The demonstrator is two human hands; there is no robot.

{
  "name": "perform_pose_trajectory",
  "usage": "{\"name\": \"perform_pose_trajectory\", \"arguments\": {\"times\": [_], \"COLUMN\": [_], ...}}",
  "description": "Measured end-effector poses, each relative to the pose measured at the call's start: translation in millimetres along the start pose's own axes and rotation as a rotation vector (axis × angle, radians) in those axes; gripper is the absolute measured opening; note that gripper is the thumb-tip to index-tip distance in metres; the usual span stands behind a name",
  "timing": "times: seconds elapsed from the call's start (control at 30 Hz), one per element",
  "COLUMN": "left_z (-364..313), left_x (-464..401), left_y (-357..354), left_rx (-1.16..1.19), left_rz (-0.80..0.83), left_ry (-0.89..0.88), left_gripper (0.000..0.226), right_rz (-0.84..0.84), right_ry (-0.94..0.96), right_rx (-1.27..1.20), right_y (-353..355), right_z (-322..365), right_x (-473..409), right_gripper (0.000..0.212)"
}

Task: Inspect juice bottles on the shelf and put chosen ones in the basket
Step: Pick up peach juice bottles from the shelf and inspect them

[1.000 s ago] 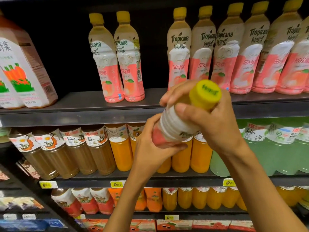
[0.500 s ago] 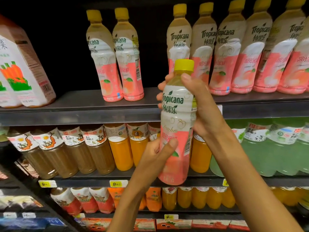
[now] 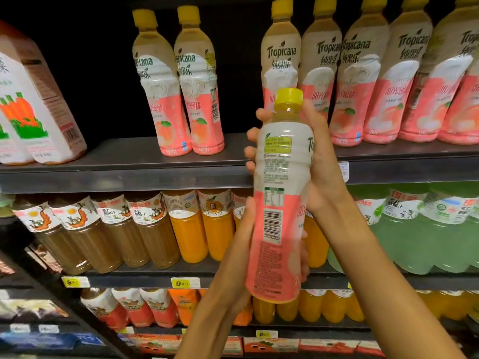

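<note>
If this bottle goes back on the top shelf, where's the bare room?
Top shelf: a wide bare stretch between the carton and the two peach bottles, and a narrower gap right of that pair. Further right, the Tropicana row stands packed.

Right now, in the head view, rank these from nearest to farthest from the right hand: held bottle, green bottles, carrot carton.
1. Held bottle: gripped by the right hand.
2. Green bottles: middle shelf, to the right.
3. Carrot carton: top shelf, far left.
</note>
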State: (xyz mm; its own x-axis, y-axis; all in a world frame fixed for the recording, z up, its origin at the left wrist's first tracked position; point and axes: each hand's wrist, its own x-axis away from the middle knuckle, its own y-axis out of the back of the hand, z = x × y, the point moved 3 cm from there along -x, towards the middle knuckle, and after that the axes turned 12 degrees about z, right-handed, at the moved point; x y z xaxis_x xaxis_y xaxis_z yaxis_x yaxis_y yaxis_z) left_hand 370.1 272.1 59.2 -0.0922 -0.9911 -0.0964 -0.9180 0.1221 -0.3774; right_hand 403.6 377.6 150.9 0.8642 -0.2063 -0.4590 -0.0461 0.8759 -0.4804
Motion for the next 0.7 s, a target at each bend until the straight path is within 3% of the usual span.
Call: {"name": "perform_pose_trajectory", "arguments": {"times": [0.13,0.33,0.47,0.57,0.7], "left_z": [2,-8,-10,-9,-5], "left_x": [1,7,9,11,12], "left_y": [4,13,12,10,-5], "left_rx": [-0.023,-0.227,-0.21,-0.108,0.178], "left_rz": [-0.01,-0.168,-0.215,-0.161,0.044], "left_ry": [0.025,-0.019,-0.062,-0.022,0.04], "left_gripper": [0.078,0.057,0.049,0.063,0.074], "right_rz": [-0.055,-0.239,-0.222,-0.188,-0.19], "right_ry": [0.009,0.008,-0.005,0.004,-0.068], "right_rx": [0.011,0.219,0.219,0.154,-0.048], "right_y": [7,18,16,17,16], "right_z": [-4,-7,-8,-5,-7], "right_x": [-1,2,1,-1,-5], "right_gripper": [0.041,0.034,0.042,0.042,0.046]}}
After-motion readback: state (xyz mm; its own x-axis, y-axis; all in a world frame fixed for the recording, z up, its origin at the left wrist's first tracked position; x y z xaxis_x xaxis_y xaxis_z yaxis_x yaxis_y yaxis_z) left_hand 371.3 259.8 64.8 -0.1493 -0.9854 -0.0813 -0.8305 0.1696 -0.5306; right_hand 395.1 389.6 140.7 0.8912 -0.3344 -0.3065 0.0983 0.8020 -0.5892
